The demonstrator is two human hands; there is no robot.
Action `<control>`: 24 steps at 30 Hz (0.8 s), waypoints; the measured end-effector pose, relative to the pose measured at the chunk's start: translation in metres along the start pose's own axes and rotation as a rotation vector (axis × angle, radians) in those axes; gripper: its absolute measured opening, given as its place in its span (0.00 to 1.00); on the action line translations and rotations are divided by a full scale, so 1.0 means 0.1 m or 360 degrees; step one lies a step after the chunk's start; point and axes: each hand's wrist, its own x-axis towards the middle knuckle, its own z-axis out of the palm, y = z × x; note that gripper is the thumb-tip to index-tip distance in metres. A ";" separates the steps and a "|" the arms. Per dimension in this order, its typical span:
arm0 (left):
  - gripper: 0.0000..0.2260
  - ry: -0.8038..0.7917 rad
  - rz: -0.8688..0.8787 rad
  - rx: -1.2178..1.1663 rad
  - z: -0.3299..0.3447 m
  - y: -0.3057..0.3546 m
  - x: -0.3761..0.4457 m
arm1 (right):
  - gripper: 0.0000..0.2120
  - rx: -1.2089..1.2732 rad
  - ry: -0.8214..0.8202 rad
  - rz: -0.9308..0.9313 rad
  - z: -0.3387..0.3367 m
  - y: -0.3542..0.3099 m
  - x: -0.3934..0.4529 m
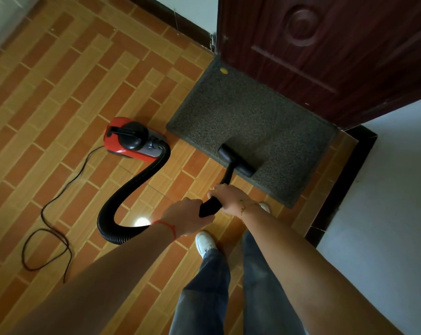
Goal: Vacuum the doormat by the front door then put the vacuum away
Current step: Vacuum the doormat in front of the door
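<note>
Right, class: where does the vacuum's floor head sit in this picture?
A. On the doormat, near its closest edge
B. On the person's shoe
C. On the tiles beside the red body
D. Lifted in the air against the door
A: the floor head lies flat on the doormat by its near edge, while both hands, left and right, grip the wand.

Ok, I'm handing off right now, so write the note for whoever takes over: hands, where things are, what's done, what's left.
Left hand and right hand: both gripping the black wand.
Floor nozzle: flat on the doormat, near its front edge, in front of the door.
Red vacuum body: on the tile left of the mat, hose looping back to the wand, cord trailing left.
Done: vacuuming under way.
Left: cover the rest of the mat, including the yellow speck at its far corner, then put the vacuum away.
</note>
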 end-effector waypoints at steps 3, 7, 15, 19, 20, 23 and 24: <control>0.16 0.0015 0.0003 0.0034 0.03 -0.02 0.01 | 0.11 -0.0013 0.0015 -0.0007 0.03 -0.01 0.00; 0.16 0.0023 0.0020 0.0051 0.03 0.05 0.11 | 0.10 -0.0025 0.0021 -0.0001 0.03 0.12 0.03; 0.16 0.0075 -0.0003 -0.0035 -0.20 0.50 0.64 | 0.12 -0.0107 0.0020 0.0036 -0.36 0.77 0.18; 0.18 0.0095 -0.0029 -0.0191 -0.44 0.90 1.01 | 0.10 -0.0162 0.0002 0.0045 -0.74 1.26 0.26; 0.18 0.0095 -0.0034 -0.0226 -0.51 1.01 1.10 | 0.10 -0.0193 -0.0006 0.0045 -0.84 1.38 0.28; 0.17 0.0097 -0.0053 -0.0327 -0.74 1.34 1.35 | 0.09 -0.0235 -0.0025 0.0044 -1.13 1.76 0.35; 0.17 0.0096 -0.0053 -0.0355 -0.82 1.44 1.44 | 0.09 -0.0232 -0.0039 0.0042 -1.23 1.88 0.38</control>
